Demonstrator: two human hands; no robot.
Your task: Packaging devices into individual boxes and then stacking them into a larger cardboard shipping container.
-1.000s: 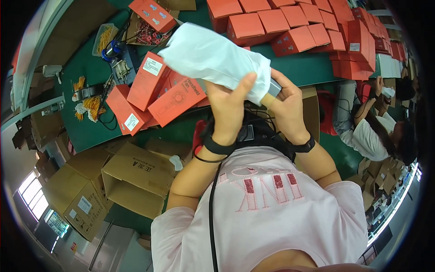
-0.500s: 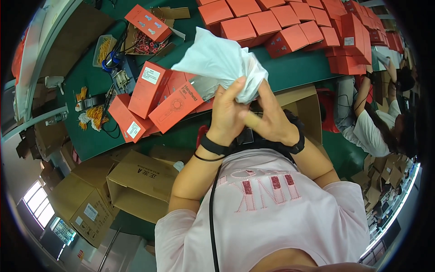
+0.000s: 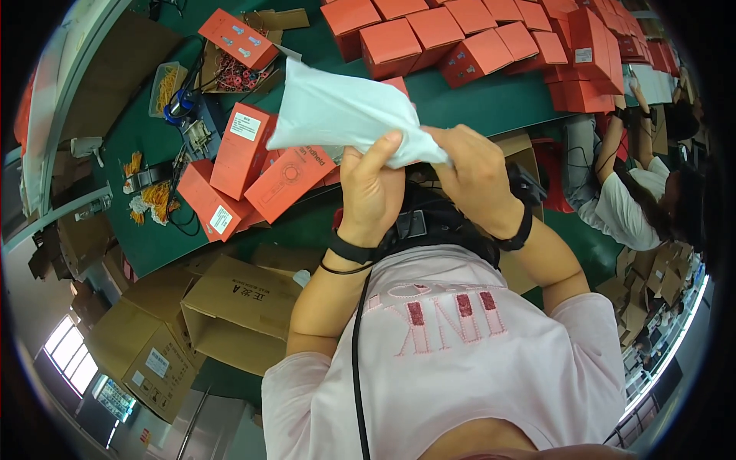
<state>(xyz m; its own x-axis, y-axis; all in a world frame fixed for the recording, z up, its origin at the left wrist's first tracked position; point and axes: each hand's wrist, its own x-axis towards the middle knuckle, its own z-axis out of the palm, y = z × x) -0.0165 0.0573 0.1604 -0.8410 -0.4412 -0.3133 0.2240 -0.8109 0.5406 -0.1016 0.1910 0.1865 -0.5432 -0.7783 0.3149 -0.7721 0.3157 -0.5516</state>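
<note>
Both hands I see bunching the white plastic bag [image 3: 337,115]: left hand [image 3: 372,192] and right hand [image 3: 475,172] now clenched on its neck, versus spread flat earlier. Beyond, orange boxes [image 3: 261,165] on green table [image 3: 475,103].

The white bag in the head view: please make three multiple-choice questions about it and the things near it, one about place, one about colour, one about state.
1. Where is the white bag?
A. flat on the table
B. held up in both hands
C. inside a cardboard carton

2. What colour are the many small boxes on the green table?
A. blue
B. yellow
C. orange-red

3. How does the left hand meet the bag?
A. fingers closed on its bunched end
B. open and apart from it
C. flat beneath it

Answers: 1 B, the left hand and the right hand grip it above the table; 2 C, all show orange-red faces; 3 A, the thumb presses over the gathered end.
</note>
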